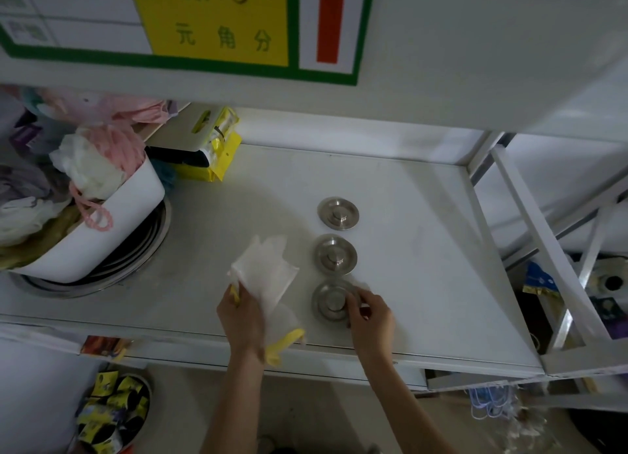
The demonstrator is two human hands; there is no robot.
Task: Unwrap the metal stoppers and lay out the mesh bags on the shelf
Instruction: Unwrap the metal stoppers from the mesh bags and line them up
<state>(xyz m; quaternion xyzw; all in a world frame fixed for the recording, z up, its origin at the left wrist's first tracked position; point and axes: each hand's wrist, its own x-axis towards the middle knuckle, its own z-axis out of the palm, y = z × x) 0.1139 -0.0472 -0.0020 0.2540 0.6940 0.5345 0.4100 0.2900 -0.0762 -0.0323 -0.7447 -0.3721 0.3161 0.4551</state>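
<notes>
While the right hand [370,317] sets its fingers [353,305] around the rim of the nearest metal stopper [331,302], that stopper sits flat on the shelf [424,249], third in a neat line with two more stoppers [337,213] behind it. Placing step, nearly done by the look of it. Left hand [243,312] is closed on a bunch of white mesh bags [268,273] with yellow trim; how many, hard to tell. Next move calls for letting go of the stopper, then spreading the bags on the bare shelf left of the row. Clutter stands well left: a white tub [112,229] stuffed with plastic bags, and yellow packets [217,151] at the back. Neither blocks the open patch.
</notes>
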